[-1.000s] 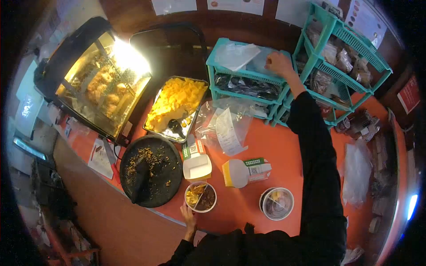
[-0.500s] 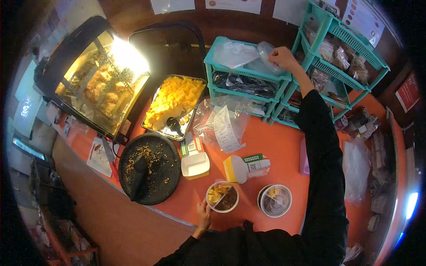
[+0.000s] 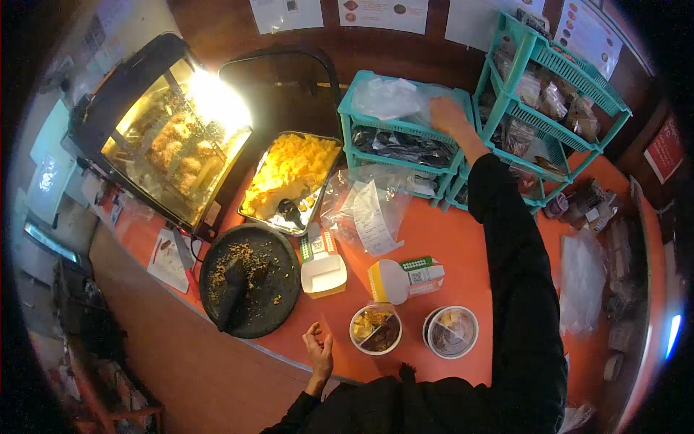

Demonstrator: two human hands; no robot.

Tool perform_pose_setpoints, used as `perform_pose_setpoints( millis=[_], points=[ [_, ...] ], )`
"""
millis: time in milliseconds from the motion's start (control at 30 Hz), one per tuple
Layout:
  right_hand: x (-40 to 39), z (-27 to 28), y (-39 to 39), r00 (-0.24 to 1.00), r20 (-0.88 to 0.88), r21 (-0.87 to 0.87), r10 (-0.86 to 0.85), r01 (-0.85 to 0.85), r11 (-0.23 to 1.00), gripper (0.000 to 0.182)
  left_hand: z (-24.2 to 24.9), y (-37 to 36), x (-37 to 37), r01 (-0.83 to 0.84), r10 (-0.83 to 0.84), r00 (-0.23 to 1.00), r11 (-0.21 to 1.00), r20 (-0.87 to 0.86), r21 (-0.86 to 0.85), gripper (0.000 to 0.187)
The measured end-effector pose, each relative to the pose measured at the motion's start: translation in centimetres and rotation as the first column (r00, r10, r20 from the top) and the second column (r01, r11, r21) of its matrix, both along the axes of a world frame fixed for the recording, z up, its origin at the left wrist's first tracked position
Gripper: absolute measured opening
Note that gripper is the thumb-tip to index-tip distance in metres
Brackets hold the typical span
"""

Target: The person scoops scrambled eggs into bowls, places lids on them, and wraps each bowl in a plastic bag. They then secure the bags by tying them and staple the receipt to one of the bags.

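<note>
My left hand (image 3: 318, 351) hovers at the counter's front edge with nothing in it, fingers loosely curled and apart. To its right stands a round divided bowl (image 3: 375, 330), with yellow food on one side and dark food on the other. A second round bowl (image 3: 451, 332) stands further right under a clear lid. My right hand (image 3: 450, 121) is over the top tray of a teal rack (image 3: 402, 123), closed against clear plastic bags (image 3: 385, 98). Its fingertips are blurred and hidden, so what they grip does not show.
A stone mortar (image 3: 283, 307) with a pestle (image 3: 231, 295) sits left of two open paper boxes (image 3: 324, 273). Behind them are a foil tray of yellow chips (image 3: 300, 163), a receipt (image 3: 371, 218) and a lit food warmer (image 3: 170, 137). A second teal rack (image 3: 564, 123) holds packets.
My left hand has let go of the divided bowl and drawn left of it. My right hand has lowered into the top tray; the clear plastic it held up no longer stands out. The view shifted slightly.
</note>
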State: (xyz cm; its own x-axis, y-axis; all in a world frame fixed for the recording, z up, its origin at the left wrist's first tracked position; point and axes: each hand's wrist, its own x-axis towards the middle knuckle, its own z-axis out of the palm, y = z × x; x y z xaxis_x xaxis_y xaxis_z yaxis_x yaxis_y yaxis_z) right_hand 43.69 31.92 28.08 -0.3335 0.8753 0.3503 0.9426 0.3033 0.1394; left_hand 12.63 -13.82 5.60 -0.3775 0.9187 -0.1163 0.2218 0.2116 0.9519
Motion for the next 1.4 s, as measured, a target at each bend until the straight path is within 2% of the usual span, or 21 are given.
perform_pose_setpoints(
  millis=[200, 300, 400, 600, 733, 800, 900, 933, 1000, 1033, 1100, 1167, 1200, 1300, 1367, 1400],
  points=[
    [-0.8, 1.0, -0.6, 0.998, 0.032, -0.092, -0.063, 0.065, 0.994, 0.023, -0.4, 0.6, 0.0, 0.004, -0.004, 1.0, 1.0, 0.005, 0.001, 0.04],
    [-0.4, 0.4, -1.0, 0.983, 0.143, 0.073, 0.112, -0.123, 0.99, 0.025, -0.7, 0.8, -0.2, 0.006, -0.006, 1.0, 1.0, 0.01, 0.004, 0.041],
    [-0.4, 0.5, -1.5, 0.973, 0.222, 0.143, 0.062, -0.095, 0.985, 0.024, -1.3, 0.9, -0.5, 0.004, -0.004, 1.0, 1.0, -0.002, 0.012, 0.041],
    [0.2, -0.8, -0.9, 0.998, 0.055, 0.147, 0.016, -0.024, 0.989, 0.02, -2.1, 0.9, -0.9, 0.009, -0.01, 1.0, 0.999, 0.006, 0.045, 0.039],
    [0.2, 0.5, -2.0, 0.992, -0.062, 0.06, 0.109, -0.105, 0.993, 0.017, -1.8, 1.1, -0.8, 0.018, -0.015, 0.999, 0.997, -0.043, 0.075, 0.038],
    [0.6, 0.7, -1.8, 0.989, -0.121, -0.051, 0.086, -0.093, 0.994, 0.014, -0.7, 1.4, -0.6, 0.033, -0.025, 0.995, 0.996, -0.101, 0.081, 0.036],
    [1.7, -0.3, 0.1, 0.988, -0.034, 0.034, 0.147, -0.146, 0.989, 0.012, 4.2, 2.7, 0.3, 0.059, -0.044, 0.99, 0.992, -0.132, 0.114, 0.035],
    [1.4, 0.2, -0.4, 0.989, -0.086, 0.065, 0.118, -0.113, 0.991, 0.013, 5.5, 3.6, 0.6, 0.066, -0.049, 0.99, 0.989, -0.132, 0.13, 0.035],
    [0.6, 2.0, -2.1, 0.979, -0.19, 0.12, 0.067, -0.045, 0.992, 0.015, 5.8, 5.3, 0.7, 0.11, -0.064, 0.984, 0.952, -0.167, 0.285, 0.033],
    [0.7, 2.6, -2.2, 0.969, -0.24, 0.078, 0.061, -0.043, 0.996, 0.018, 6.2, 6.2, 0.8, 0.132, -0.068, 0.98, 0.924, -0.185, 0.358, 0.032],
    [1.1, 3.8, -2.5, 0.942, -0.334, -0.009, 0.04, -0.045, 0.999, 0.023, 9.6, 8.9, 1.6, 0.272, -0.112, 0.926, 0.86, -0.361, 0.431, 0.027],
    [0.4, 6.2, -5.0, 0.879, -0.464, 0.075, 0.108, -0.082, 0.994, 0.018, 12.9, 11.7, 3.2, 0.334, -0.241, 0.938, 0.82, -0.248, 0.466, 0.023],
    [-0.2, 7.3, -6.7, 0.841, -0.522, 0.117, 0.144, -0.097, 0.988, 0.017, 14.1, 13.4, 4.1, 0.372, -0.277, 0.926, 0.782, -0.256, 0.501, 0.024],
    [-2.0, 8.8, -13.1, 0.481, -0.868, -0.041, 0.127, -0.324, 0.945, 0.012, 19.3, 16.6, 7.0, 0.417, -0.298, 0.909, 0.678, -0.292, 0.606, 0.028],
    [-3.8, 8.8, -19.0, 0.328, -0.941, -0.104, 0.081, -0.51, 0.854, 0.01, 22.3, 17.2, 9.4, 0.279, -0.377, 0.925, 0.612, -0.036, 0.74, 0.029],
    [-4.7, 8.7, -22.0, 0.274, -0.96, -0.105, 0.061, -0.55, 0.829, 0.008, 23.6, 16.8, 10.1, 0.266, -0.44, 0.897, 0.602, 0.035, 0.753, 0.032]
  ],
)
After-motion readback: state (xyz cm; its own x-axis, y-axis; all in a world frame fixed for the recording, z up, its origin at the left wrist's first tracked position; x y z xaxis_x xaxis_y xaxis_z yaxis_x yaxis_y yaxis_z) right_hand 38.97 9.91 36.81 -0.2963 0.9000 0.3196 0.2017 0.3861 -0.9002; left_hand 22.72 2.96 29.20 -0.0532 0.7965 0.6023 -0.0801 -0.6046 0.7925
